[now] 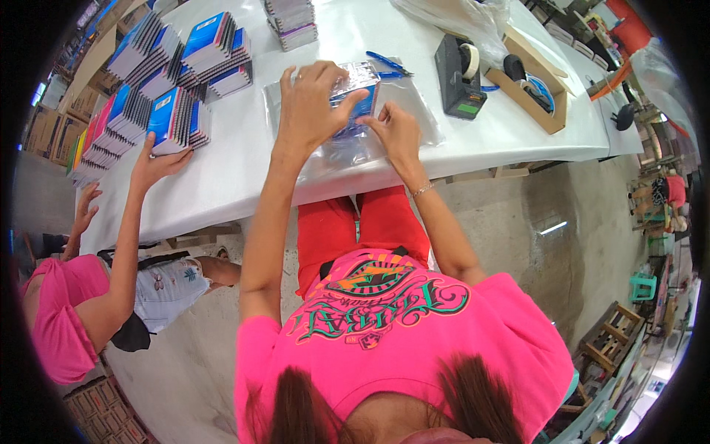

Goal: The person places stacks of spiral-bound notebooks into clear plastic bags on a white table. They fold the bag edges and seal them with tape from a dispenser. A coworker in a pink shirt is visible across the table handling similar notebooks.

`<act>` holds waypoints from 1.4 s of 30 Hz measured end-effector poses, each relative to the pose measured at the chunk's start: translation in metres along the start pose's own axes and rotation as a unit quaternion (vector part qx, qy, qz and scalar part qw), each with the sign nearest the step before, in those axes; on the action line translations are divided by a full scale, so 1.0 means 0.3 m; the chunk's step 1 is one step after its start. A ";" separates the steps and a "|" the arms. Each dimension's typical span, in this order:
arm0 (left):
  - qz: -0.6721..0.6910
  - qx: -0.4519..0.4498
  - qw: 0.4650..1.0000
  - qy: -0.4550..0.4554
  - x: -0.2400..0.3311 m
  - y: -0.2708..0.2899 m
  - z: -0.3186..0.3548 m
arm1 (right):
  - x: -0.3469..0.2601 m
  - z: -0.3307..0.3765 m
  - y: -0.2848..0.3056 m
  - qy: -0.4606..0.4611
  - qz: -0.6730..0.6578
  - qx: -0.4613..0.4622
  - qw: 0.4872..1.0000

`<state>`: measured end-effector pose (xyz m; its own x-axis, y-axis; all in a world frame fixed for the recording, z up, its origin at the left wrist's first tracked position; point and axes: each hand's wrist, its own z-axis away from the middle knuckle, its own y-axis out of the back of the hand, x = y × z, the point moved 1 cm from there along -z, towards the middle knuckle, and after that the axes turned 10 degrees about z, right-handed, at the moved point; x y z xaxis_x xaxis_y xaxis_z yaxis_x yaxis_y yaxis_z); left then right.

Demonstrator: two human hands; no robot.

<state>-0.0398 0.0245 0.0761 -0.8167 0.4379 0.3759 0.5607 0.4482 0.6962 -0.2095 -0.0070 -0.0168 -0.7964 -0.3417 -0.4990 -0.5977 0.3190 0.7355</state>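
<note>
Your left hand (pixel 310 107) spreads over the blue notebook (pixel 362 110); right hand (pixel 399 137) pinches plastic (pixel 353 152) (apparently). Keep it taut, corners square.

Blue-covered notebook (pixel 363 113): rectangular, cover up, partly hidden, glare across far end. Clear plastic film (pixel 416 117): thin, glossy, wrinkled, spread around notebook near front edge of white table (pixel 238 148); whether notebook sits inside or on top, unclear
</note>
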 end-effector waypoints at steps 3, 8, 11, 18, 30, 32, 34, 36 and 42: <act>-0.032 -0.020 0.999 -0.004 0.006 -0.048 -0.068 | -0.010 0.058 0.043 -0.092 -0.073 -0.068 0.991; 0.049 -0.056 0.997 0.030 -0.008 -0.086 -0.115 | -0.082 0.204 -0.041 -0.256 -0.593 -0.420 0.637; 0.306 0.079 0.945 0.080 -0.032 -0.058 -0.068 | -0.149 0.163 -0.043 -0.239 -0.746 -0.294 0.547; 0.573 0.148 0.790 0.161 -0.072 -0.085 0.139 | -0.098 -0.141 0.097 -0.028 -0.644 -0.238 0.726; 0.266 0.045 0.963 -0.019 -0.110 0.065 0.083 | -0.033 -0.232 0.220 0.265 -0.232 -0.212 0.912; 0.148 -0.060 0.987 -0.027 -0.117 0.126 0.028 | -0.077 -0.278 0.290 0.346 -0.126 -0.159 0.916; 0.115 -0.095 0.989 -0.018 -0.067 0.180 -0.030 | -0.111 -0.315 0.339 0.378 -0.068 -0.116 0.916; 0.119 -0.076 0.990 -0.024 -0.047 0.245 -0.069 | -0.167 -0.356 0.385 0.353 -0.114 -0.124 0.920; 0.131 0.026 0.991 0.032 -0.049 0.249 -0.180 | -0.220 -0.484 0.377 0.267 -0.078 -0.179 0.944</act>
<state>0.0066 0.0094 0.1557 -0.6485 0.4948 0.5785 0.7593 0.3667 0.5376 -0.2111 -0.0768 0.1658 -0.4835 -0.7876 -0.3820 -0.5590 -0.0580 0.8271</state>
